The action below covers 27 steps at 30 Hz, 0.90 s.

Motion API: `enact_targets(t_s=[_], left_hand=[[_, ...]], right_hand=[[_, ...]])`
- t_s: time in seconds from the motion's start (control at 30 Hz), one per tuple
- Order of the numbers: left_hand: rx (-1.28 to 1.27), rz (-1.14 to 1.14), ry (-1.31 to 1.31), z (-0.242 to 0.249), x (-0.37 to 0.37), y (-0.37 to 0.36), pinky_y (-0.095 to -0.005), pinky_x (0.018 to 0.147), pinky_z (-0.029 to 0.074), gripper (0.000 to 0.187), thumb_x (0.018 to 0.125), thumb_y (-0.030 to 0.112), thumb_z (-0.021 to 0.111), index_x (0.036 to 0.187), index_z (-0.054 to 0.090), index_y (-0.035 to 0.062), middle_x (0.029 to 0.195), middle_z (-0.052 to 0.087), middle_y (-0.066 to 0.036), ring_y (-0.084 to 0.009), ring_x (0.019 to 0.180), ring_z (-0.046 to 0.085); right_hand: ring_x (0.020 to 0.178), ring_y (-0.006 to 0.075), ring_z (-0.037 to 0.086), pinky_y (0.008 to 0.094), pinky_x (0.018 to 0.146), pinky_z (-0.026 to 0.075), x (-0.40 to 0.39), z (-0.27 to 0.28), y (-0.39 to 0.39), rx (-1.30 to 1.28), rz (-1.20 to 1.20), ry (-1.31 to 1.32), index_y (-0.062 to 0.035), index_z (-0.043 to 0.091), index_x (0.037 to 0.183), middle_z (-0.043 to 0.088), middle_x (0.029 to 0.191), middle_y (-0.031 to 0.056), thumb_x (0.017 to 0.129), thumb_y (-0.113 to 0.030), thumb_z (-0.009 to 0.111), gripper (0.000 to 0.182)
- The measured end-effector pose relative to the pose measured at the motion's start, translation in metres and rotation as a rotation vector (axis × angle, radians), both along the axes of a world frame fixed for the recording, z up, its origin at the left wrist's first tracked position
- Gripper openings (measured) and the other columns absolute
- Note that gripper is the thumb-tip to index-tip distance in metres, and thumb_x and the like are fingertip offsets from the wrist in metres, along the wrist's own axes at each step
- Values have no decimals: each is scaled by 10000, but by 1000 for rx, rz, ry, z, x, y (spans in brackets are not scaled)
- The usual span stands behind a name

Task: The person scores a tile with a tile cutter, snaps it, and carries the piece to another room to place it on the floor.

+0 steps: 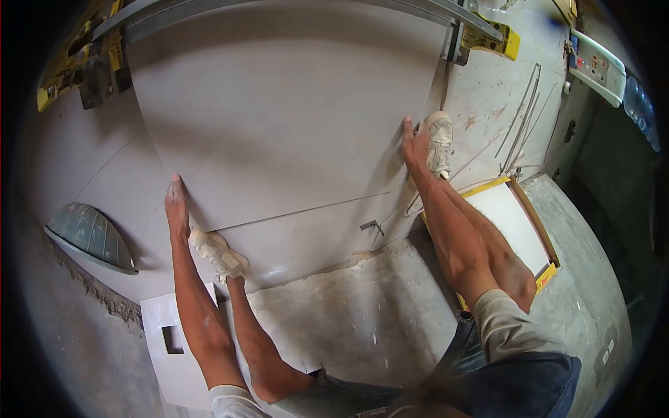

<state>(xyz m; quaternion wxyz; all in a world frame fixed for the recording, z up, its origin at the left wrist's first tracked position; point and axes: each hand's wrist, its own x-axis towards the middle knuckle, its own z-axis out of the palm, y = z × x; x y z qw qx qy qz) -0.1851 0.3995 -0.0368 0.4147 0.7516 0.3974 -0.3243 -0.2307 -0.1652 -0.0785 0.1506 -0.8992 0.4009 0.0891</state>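
A large pale grey tile (293, 132) lies flat in front of me. My left hand (177, 203) holds its left edge near the front corner, thumb pointing forward. At the right edge, my right hand (416, 145) grips the tile, with some fingers hidden beside my shoe. Across the far part of the tile runs the metal rail of a tile cutter (481, 33) with yellow end pieces.
A dark hard hat (94, 237) lies at the left. A tile piece with a square hole (155, 313) sits by my left leg. To the right are thin metal rods (524, 115), a yellow-edged box (512, 223), a power strip (597, 67) and a plastic bottle (640, 111).
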Motion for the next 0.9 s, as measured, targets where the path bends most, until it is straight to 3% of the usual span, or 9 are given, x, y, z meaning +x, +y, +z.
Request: enact_targets(t_s=[0.03, 0.13, 0.33, 0.43, 0.47, 0.53, 0.67, 0.77, 0.9], left_hand=[[-6, 18, -7, -1, -1, 0, -356, 1082, 323, 791, 968, 628, 438, 1374, 493, -49, 1328, 554, -147, -247, 1227, 484], [59, 92, -42, 0, 0, -12, -356, 1059, 342, 775, 975, 623, 428, 1346, 514, -52, 1282, 571, -129, -230, 1173, 495], [20, 66, 69, 41, 11, -12, -381, 984, 393, 785, 952, 660, 436, 1225, 570, -64, 1105, 596, -109, -224, 1028, 509], [141, 47, 90, 64, 17, -11, -387, 949, 412, 794, 939, 677, 441, 1163, 587, -70, 1071, 602, -108, -228, 1004, 516], [219, 19, 89, 75, 20, -11, -396, 897, 439, 769, 938, 674, 443, 1030, 634, -64, 954, 611, -127, -231, 914, 536], [306, -78, 103, 100, 27, -9, -427, 873, 456, 774, 929, 684, 445, 959, 656, -60, 902, 634, -178, -284, 876, 578], [681, -363, 89, 195, 75, -25, -503, 836, 477, 797, 905, 709, 447, 895, 688, -50, 901, 668, -274, -420, 887, 634], [754, -513, 139, 275, 115, -25, -531, 839, 480, 801, 899, 716, 438, 929, 692, -43, 1019, 669, -286, -466, 996, 616], [835, -792, -3, 386, 102, -14, -564, 759, 476, 725, 959, 629, 403, 812, 654, -35, 851, 652, -283, -483, 852, 620]], right_hand=[[1090, 353, 587, 414, 963, 438, 1, 3, 0, 22, -23, 33, 116, 526, 1232, 625, 1135, 258, 936, -571, 530, 749], [1076, 303, 585, 395, 948, 436, 21, 19, -19, 466, -342, 128, 90, 556, 1211, 625, 1124, 231, 914, -626, 532, 776], [1004, 265, 603, 367, 870, 467, 21, 56, -18, 511, -428, 129, 83, 576, 1161, 641, 1068, 192, 864, -670, 572, 809], [1008, 255, 585, 361, 884, 460, 24, 82, -14, 499, -421, 179, 55, 583, 1195, 640, 1081, 155, 874, -653, 587, 777], [1029, 268, 587, 369, 894, 461, 24, 94, -16, 479, -385, 205, 64, 576, 1206, 640, 1096, 173, 873, -655, 586, 792], [1070, 295, 592, 384, 914, 463, 24, 116, -17, 440, -312, 249, 82, 561, 1227, 641, 1125, 208, 869, -659, 585, 824], [1119, 390, 598, 438, 963, 457, 28, 183, 3, 311, -276, 242, 132, 533, 1234, 613, 1173, 310, 869, -671, 569, 882], [1151, 431, 579, 461, 981, 447, 40, 258, 14, 296, -143, 346, 160, 520, 1231, 589, 1189, 354, 892, -634, 564, 865], [1124, 462, 582, 478, 979, 450, 34, 324, 3, 419, -104, 513, 175, 507, 1232, 597, 1147, 369, 921, -501, 600, 750]])
